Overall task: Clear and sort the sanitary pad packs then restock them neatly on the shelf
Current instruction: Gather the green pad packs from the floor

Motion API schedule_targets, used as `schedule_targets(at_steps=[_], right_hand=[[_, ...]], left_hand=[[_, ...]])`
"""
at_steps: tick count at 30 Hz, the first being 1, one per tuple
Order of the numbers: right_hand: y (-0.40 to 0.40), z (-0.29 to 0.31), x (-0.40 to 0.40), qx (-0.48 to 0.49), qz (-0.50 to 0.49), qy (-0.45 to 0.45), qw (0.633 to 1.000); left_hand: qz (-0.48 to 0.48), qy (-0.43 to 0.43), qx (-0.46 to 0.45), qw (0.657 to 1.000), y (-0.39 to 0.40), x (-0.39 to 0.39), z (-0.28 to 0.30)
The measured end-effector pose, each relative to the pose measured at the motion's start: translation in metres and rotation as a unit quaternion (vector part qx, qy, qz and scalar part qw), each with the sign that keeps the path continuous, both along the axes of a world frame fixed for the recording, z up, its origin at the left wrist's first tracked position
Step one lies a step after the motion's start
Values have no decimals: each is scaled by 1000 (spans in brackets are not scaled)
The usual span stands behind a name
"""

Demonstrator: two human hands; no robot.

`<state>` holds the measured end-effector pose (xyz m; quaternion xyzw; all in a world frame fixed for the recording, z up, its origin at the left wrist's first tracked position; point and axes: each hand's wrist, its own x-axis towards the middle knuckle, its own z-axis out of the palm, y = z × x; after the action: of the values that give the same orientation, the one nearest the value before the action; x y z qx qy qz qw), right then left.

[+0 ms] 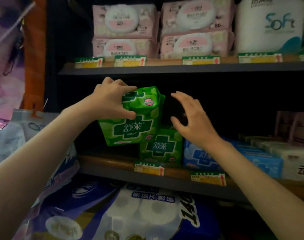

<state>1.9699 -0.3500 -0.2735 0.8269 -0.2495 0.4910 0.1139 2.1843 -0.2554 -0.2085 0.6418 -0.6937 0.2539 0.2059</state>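
The left hand (111, 103) pinched the upper green pad pack (130, 118) by its top corner, tilted above the middle shelf (113, 168), right hand (191, 118) spread beside it; looked light and squishy, so I'd grab it across the flat sides.

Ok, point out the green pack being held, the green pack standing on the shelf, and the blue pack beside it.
held green pack (130, 127), head view, on its front logo.
standing green pack (162, 147), head view, on its front face.
blue pack (198, 155), head view, on its visible front.
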Motion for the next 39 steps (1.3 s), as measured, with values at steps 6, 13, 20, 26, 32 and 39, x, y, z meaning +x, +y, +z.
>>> schedule_targets(at_steps=[6,13,20,26,32,39], right_hand=[[-5,-4,-2,-195,-144,73,967],[-39,-2,7,-73,-266,111,955],[-67,33,18,29,-333,203,920],[-85,21,19,-5,-339,283,897],[-99,29,23,-34,-317,331,888],[-115,35,44,-51,-326,390,860]], left_hand=[[-62,-84,-77,992,-40,-34,11],[-65,-121,-178,974,-108,-43,-39],[-52,75,-208,974,-134,-33,-94],[-109,78,-163,977,-144,-21,-141],[-104,63,-224,967,-145,-25,-142],[-111,61,-243,962,-150,-22,-143]])
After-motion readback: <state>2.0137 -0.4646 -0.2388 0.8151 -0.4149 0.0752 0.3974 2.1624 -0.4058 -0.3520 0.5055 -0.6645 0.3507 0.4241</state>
